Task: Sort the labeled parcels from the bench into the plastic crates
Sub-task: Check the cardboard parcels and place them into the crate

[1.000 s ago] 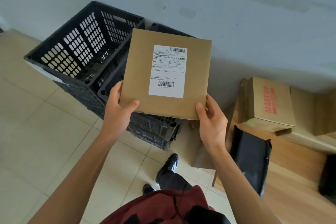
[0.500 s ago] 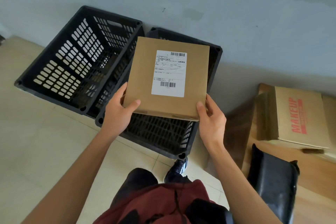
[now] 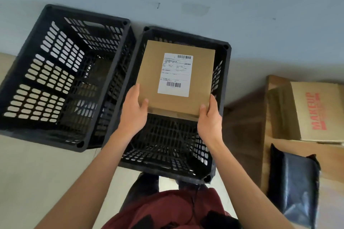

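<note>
Whereas half a second earlier it was higher, the labeled parcel (image 3: 176, 78), gripped at its near corners by left hand (image 3: 133, 111) and right hand (image 3: 209, 119), now sits lower over the right crate (image 3: 226, 48) at frame centre, suggesting imminent release

Parcel-sorting room: black crates (image 3: 63, 78), labelled parcel (image 3: 176, 78), tiled floor (image 3: 46, 176).
</note>
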The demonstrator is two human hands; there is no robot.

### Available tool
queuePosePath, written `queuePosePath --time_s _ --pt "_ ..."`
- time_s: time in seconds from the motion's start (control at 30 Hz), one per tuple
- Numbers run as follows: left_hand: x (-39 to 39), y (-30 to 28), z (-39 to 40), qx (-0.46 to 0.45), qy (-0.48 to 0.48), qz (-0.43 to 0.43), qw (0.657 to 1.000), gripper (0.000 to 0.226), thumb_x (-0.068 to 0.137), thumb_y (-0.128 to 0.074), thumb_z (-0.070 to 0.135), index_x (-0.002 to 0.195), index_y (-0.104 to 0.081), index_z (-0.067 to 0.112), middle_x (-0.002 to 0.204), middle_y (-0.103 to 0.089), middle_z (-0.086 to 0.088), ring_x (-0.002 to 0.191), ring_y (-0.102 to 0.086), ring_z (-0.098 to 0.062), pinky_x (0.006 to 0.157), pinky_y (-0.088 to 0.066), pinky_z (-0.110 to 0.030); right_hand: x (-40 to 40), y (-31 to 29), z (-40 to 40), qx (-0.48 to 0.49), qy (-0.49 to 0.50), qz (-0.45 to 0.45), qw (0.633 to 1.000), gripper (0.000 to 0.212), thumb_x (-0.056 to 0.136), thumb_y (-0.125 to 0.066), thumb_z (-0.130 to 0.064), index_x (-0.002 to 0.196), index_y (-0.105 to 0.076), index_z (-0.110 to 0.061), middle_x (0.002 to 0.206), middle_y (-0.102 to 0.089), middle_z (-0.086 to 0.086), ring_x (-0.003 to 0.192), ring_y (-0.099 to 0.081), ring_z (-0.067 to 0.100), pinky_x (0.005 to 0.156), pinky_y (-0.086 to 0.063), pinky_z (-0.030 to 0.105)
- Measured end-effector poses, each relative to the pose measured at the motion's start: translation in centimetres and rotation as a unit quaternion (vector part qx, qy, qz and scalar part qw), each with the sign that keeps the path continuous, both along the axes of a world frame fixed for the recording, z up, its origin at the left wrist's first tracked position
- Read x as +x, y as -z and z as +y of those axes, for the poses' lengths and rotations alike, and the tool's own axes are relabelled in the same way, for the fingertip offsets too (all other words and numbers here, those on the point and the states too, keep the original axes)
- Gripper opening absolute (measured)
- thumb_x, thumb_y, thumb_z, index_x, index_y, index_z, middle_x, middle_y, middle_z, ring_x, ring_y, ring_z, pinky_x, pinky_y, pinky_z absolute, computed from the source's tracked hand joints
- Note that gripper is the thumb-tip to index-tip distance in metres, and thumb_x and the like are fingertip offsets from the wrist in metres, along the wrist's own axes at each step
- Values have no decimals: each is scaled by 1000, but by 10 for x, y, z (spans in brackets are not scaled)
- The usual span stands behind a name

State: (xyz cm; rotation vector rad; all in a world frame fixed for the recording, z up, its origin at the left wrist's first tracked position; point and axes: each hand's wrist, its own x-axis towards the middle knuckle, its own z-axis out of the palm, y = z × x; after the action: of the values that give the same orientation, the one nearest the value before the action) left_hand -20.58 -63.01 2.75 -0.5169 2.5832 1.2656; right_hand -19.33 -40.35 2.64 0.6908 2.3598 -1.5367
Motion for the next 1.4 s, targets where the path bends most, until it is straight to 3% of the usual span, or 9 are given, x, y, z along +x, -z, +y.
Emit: queuePosePath --time_s 0.13,0.27,0.37,0.47,0.63,0.77,0.93,1.2,1.4 --pt "-22 27 -5 -5 45 -27 999 69 109 -51 20 166 -14 20 173 -12 -6 160 -10 -21 130 -13 -42 -14 23 -13 10 37 -25 999 53 114 -32 -24 165 -18 -24 124 -66 0 83 -61 13 69 -47 23" --pt "-34 46 -11 -7 50 -55 997 69 109 -51 20 167 -13 21 174 -9 -8 160 -8 -22 130 -12 -42 -25 40 -25 23 41 -46 998 53 114 -32 -22 166 -19 -21 136 -56 -2 101 -61 11 89 -46 27" --pt "-44 57 -14 -4 59 -85 995 68 109 -51 21 167 -15 24 174 -5 -7 161 -5 -23 130 -10 -42 -32 58 -30 25 52 -55 997 53 114 -32 -21 165 -20 -20 155 -47 -1 136 -50 17 110 -40 27" --pt "-51 64 -13 -17 71 -106 992 68 109 -52 22 166 -15 27 175 -2 -5 161 -4 -23 131 -11 -46 -35 76 -32 23 66 -65 995 53 114 -33 -22 165 -21 -21 163 -41 0 148 -41 20 124 -35 41" --pt "-52 70 -11 -37 89 -115 989 71 108 -53 24 166 -14 29 175 7 -2 161 2 -24 130 -8 -47 -37 91 -34 6 84 -69 994 52 114 -32 -25 165 -20 -25 163 -39 -6 149 -38 13 126 -31 41" --pt "-47 68 -10 -105 144 -73 981 71 106 -57 29 166 -20 27 174 11 1 160 11 -19 130 -5 -45 -43 91 -37 -6 71 -83 994 53 115 -29 -28 166 -16 -30 136 -43 -19 109 -50 -4 102 -37 20" --pt "-33 67 -9 -141 199 -22 970 63 105 -57 27 162 -32 25 175 -4 -1 161 4 -19 129 -12 -50 -43 102 -41 11 51 -85 995 55 115 -32 -27 166 -14 -31 121 -52 -10 94 -54 -5 93 -41 23" --pt "-20 86 -4 -203 300 -125 924 68 108 -49 36 166 -15 26 172 23 -1 157 26 -22 127 -10 -52 -53 109 -31 17 36 -90 995 57 114 -37 -25 166 -17 -34 127 -47 -11 107 -51 6 100 -42 25" --pt "-18 88 -7 -221 315 -131 914 71 109 -47 36 167 -7 30 169 30 1 154 32 -21 125 -1 -47 -53 113 -35 34 9 -99 994 59 114 -33 -26 166 -6 -37 136 -52 -1 126 -53 20 112 -46 42"
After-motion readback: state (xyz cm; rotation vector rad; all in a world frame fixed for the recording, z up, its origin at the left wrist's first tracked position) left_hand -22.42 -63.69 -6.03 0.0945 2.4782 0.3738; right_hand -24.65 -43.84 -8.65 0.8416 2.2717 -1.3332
